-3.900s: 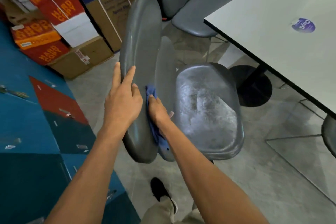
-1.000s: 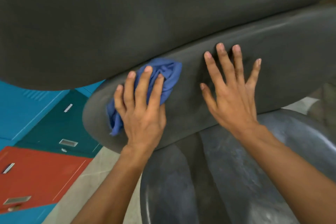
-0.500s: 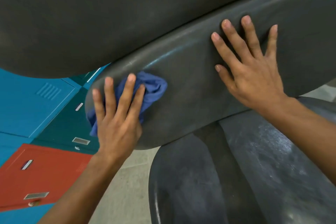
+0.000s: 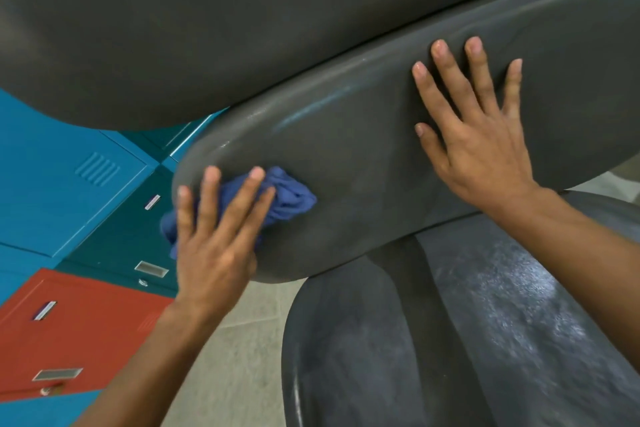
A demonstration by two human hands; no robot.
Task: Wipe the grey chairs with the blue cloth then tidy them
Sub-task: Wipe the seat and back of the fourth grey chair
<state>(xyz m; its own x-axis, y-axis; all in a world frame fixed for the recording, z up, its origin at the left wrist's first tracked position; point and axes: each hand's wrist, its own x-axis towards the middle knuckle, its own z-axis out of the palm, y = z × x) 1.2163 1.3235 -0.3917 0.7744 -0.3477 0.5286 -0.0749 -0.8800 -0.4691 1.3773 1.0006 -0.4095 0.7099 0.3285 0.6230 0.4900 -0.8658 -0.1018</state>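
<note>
Change: since half a second ago the left hand [image 4: 214, 246] has slid the blue cloth [image 4: 277, 198] lower and toward the rounded end of the grey chair back [image 4: 363, 156], while the right hand [image 4: 478, 142] stays flat in much the same spot.
Left grip: fingers straight and spread, pressing the bunched cloth against the chair back; open-handed, not pinching.
Right grip: open palm with splayed fingers laid flat on the same panel, holding nothing, bracing it.
Cloth place: under the left fingers, a wad poking out past the fingertips and a tail hanging off by the little finger, over the panel's edge.
Chair place: the back panel lies beneath both hands; the seat [image 4: 485, 322] sits below the right wrist; a second grey shell [image 4: 242, 28] looms beyond the fingertips.
Cloth handling: soft, light and limp, likely to bunch and slip out from under flat fingers; best kept under the palm's middle.
Chair handling: stiff moulded shell, probably smooth and a bit slippery, likely to swing or tip under rubbing, hence the brace; best held at the rim.
Chair look: matte dark grey, rounded edges, faint pale streaks; the seat looks scuffed and dusty white.
Backdrop: teal and red lockers [image 4: 69, 322] beyond the left wrist.
</note>
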